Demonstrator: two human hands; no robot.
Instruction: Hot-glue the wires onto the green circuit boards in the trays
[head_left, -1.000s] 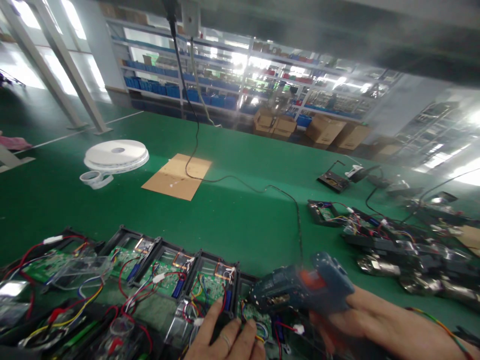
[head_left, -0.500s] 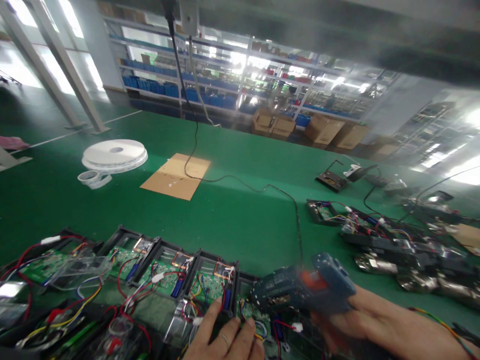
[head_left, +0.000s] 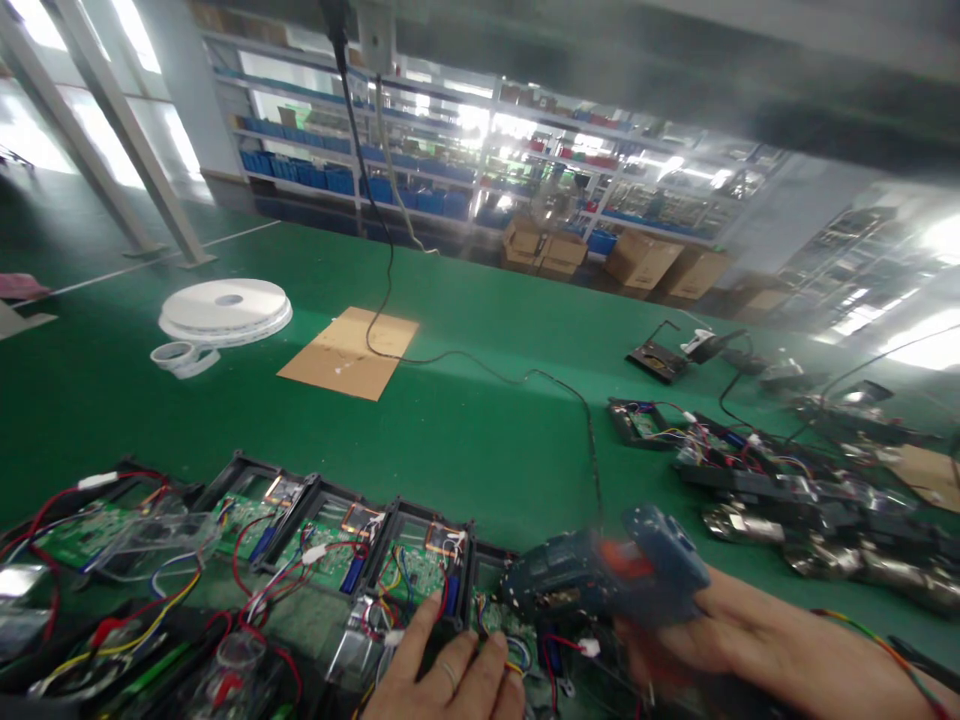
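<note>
A: What are the hands doing right now?

B: The right hand [head_left: 720, 635] is wrapped tight around a blue glue gun [head_left: 600, 580], nozzle pointing left toward the circuit board [head_left: 499, 620] in the nearest open black housing. The left hand [head_left: 450, 675] lies flat with fingers spread on that row of housings, holding nothing, pressing down on the frame [head_left: 420, 570] just beside the nozzle

A: What could go wrong?

B: I'd judge the fingers of the left hand sit very near the hot tip, so a slip could burn them. Loose red and yellow wires [head_left: 262, 590] cross the boards; glue could land on them or on a connector rather than its spot. The gun's black cord [head_left: 480, 365] trails across the desk [head_left: 465, 440] and up overhead; a snag on it could jerk the nozzle

A: And the counts?

B: One glue gun, two hands. About five open housings with green boards in the near row, though the left end is cluttered and hard to tell. One big white reel [head_left: 225, 308] with one small tape roll [head_left: 180, 357] beside it, one cardboard sheet [head_left: 346, 352], one heap of assemblies [head_left: 787, 490] at right, too tangled to count
</note>
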